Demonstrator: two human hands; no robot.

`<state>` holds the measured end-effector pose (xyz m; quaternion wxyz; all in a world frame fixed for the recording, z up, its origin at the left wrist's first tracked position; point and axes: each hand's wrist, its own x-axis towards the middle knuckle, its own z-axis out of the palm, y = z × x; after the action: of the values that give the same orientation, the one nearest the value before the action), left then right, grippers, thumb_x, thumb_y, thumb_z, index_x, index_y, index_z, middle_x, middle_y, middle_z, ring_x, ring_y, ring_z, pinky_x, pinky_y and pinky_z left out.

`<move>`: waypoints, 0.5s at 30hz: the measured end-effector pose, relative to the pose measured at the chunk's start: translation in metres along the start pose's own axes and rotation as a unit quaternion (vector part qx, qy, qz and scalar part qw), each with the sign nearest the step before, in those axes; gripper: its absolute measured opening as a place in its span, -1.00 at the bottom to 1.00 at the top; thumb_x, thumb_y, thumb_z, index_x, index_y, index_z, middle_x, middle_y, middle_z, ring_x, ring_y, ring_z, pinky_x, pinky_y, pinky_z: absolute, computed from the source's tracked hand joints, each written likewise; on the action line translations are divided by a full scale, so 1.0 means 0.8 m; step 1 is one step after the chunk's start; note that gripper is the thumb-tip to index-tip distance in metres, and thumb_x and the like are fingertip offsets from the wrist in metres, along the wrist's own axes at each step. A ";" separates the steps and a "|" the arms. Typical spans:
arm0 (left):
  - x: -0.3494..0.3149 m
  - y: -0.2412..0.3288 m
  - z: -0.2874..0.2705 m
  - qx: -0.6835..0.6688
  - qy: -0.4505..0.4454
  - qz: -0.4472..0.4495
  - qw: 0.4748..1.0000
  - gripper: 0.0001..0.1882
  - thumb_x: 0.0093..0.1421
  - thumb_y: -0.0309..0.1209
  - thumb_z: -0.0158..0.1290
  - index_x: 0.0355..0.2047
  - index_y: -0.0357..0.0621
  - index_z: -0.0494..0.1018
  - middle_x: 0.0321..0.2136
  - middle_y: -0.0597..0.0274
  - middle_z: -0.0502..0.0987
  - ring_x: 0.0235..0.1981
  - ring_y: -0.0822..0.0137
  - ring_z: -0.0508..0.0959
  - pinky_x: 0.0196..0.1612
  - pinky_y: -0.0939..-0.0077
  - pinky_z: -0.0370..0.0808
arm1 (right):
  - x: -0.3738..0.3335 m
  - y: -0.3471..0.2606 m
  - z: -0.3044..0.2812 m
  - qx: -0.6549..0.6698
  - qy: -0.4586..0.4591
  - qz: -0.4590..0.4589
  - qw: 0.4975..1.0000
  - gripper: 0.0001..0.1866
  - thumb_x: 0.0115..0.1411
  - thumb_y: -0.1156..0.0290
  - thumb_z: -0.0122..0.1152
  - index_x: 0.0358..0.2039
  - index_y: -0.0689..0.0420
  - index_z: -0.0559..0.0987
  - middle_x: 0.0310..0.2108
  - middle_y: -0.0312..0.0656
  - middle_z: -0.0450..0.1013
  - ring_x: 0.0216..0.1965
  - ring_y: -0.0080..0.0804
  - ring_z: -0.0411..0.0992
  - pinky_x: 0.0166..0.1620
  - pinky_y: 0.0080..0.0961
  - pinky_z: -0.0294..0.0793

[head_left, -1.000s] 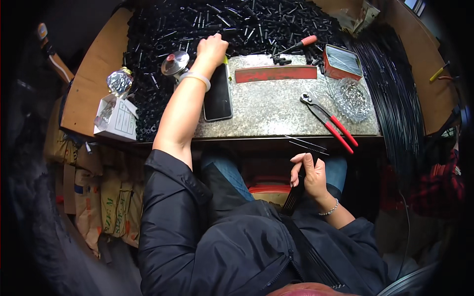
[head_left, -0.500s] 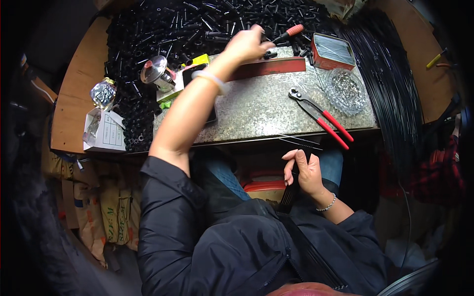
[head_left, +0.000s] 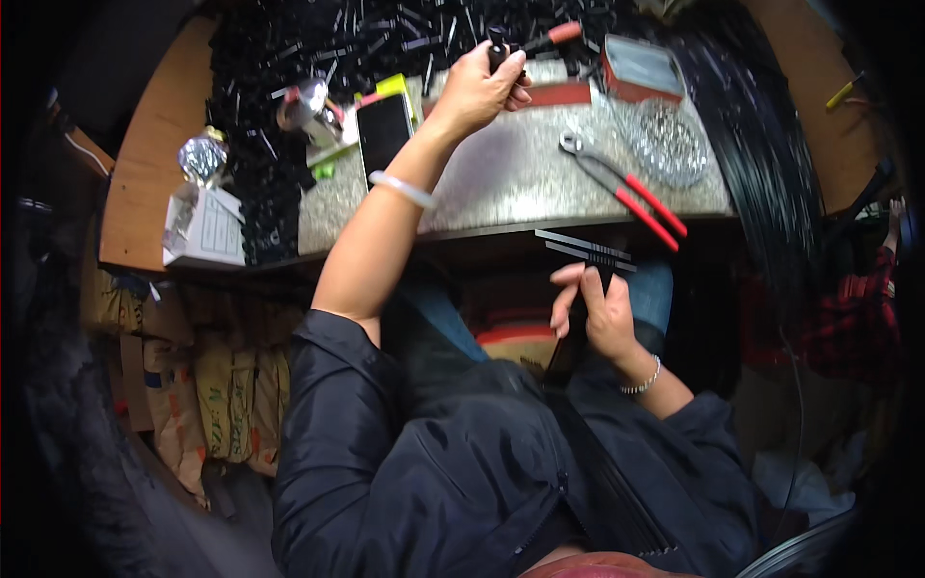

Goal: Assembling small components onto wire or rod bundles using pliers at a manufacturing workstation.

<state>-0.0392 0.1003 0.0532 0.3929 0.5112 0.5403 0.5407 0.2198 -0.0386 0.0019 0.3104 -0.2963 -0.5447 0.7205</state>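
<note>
My left hand point(head_left: 477, 91) is raised over the far side of the worktop, fingers closed round a small black tube-shaped part point(head_left: 497, 53). Below the front edge of the table, my right hand point(head_left: 607, 313) grips a bundle of thin black strands point(head_left: 604, 275), with the forefinger partly stretched out. Thin pale wires point(head_left: 568, 241) cross the top of that bundle, blurred by motion. Between the hands lie cutting pliers point(head_left: 636, 202) with red handles. Just beyond my left hand is a tool with an orange-red handle point(head_left: 565, 33).
Loose black parts point(head_left: 275, 58) heap along the back and left. A red bar point(head_left: 559, 94), a tin of thin wires point(head_left: 641, 67) and a glass dish point(head_left: 665, 144) stand on the stone slab. A phone point(head_left: 385, 130) leans at left. Long black strands point(head_left: 771, 144) hang at right.
My left hand has come up from the pile with the black part in it and turned. My right hand has barely moved. The whole view has shifted slightly.
</note>
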 end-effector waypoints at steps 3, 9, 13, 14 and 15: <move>-0.100 0.025 0.011 -0.139 -0.053 -0.027 0.988 -0.79 0.27 -0.34 -0.04 -0.21 -0.25 0.38 -0.37 0.17 0.53 -0.40 0.50 0.53 -0.39 0.68 0.42 | -0.008 0.000 0.010 0.017 0.001 -0.017 1.000 -0.61 0.38 0.14 -0.32 -0.16 0.24 0.32 -0.66 -0.12 0.42 -0.71 -0.52 0.35 -0.57 -0.65 0.39; -0.234 0.006 0.001 -0.287 -0.081 -0.099 0.949 -0.70 0.29 -0.25 -0.07 -0.29 -0.30 0.43 -0.50 0.27 0.39 -0.49 0.53 0.33 -0.48 0.72 0.27 | -0.016 0.009 0.030 0.030 -0.010 -0.028 0.999 -0.68 0.34 0.09 -0.25 -0.25 0.12 0.21 -0.65 -0.08 0.42 -0.73 -0.50 0.35 -0.60 -0.68 0.37; -0.271 0.010 0.021 -0.386 -0.052 -0.111 0.914 -0.73 0.23 -0.28 0.03 -0.26 -0.27 0.48 -0.47 0.32 0.44 -0.48 0.55 0.40 -0.47 0.72 0.33 | -0.025 0.009 0.041 0.034 -0.036 -0.022 0.999 -0.68 0.32 0.09 -0.18 -0.24 0.12 0.18 -0.64 -0.08 0.42 -0.73 -0.50 0.36 -0.62 -0.70 0.36; -0.274 0.008 0.022 -0.384 -0.067 -0.109 0.914 -0.73 0.23 -0.28 0.03 -0.24 -0.27 0.48 -0.45 0.32 0.44 -0.47 0.55 0.40 -0.46 0.73 0.33 | -0.026 0.009 0.044 0.037 -0.041 -0.021 0.998 -0.67 0.31 0.10 -0.15 -0.24 0.13 0.17 -0.64 -0.08 0.42 -0.73 -0.50 0.37 -0.63 -0.70 0.36; -0.277 0.008 0.025 -0.379 -0.072 -0.112 0.916 -0.72 0.23 -0.27 0.03 -0.22 -0.28 0.48 -0.44 0.32 0.44 -0.47 0.56 0.40 -0.46 0.74 0.33 | -0.028 0.012 0.046 0.048 -0.042 -0.014 0.998 -0.66 0.31 0.10 -0.13 -0.23 0.13 0.17 -0.63 -0.09 0.42 -0.73 -0.50 0.37 -0.63 -0.69 0.37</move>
<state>0.0187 -0.1132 0.0286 0.6527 0.2978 0.3186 0.6195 0.2048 -0.0797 0.0032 0.3114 -0.2424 -0.5263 0.7532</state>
